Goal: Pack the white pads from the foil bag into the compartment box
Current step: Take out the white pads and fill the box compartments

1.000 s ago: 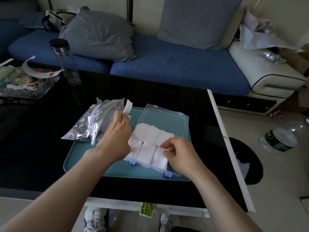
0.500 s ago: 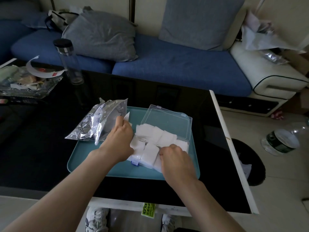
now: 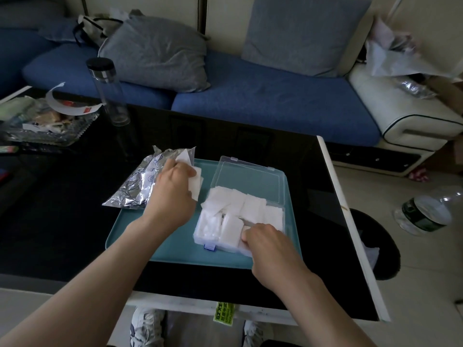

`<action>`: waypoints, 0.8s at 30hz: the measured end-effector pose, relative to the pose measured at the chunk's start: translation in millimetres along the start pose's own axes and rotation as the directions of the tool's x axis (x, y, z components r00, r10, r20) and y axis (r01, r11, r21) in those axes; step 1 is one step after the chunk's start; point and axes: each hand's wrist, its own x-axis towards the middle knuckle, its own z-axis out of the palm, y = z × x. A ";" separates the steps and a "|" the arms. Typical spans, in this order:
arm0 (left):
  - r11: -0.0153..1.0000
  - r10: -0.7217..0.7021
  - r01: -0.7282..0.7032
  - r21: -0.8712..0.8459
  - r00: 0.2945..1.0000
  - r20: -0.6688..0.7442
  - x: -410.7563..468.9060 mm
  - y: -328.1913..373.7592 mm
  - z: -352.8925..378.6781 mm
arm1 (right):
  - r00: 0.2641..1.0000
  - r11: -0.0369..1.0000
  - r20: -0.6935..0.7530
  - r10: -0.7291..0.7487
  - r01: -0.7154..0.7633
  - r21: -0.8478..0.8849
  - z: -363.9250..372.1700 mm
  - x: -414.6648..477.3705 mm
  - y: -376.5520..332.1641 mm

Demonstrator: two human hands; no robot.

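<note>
L hand (image 3: 172, 196) grips white pads (image 3: 196, 182) just right of foil bag (image 3: 136, 189). R hand (image 3: 266, 242), fingers curled, pinches boxed pad (image 3: 230, 230) at near-right corner of compartment box (image 3: 246, 182).

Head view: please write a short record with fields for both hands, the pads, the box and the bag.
left hand: grips white pads beside the foil bag's mouth
right hand: fingers curled on packed pads, box's near right corner; grip unclear
compartment box: lid open, pads piled above the compartments
foil bag: lies partly on the teal tray, left side
</note>
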 end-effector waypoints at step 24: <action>0.988 -0.045 0.020 -0.156 0.987 -0.156 17.4 7.2 10.3 | 0.966 0.956 -0.209 0.154 -0.092 0.279 -7.5 91.4 -39.7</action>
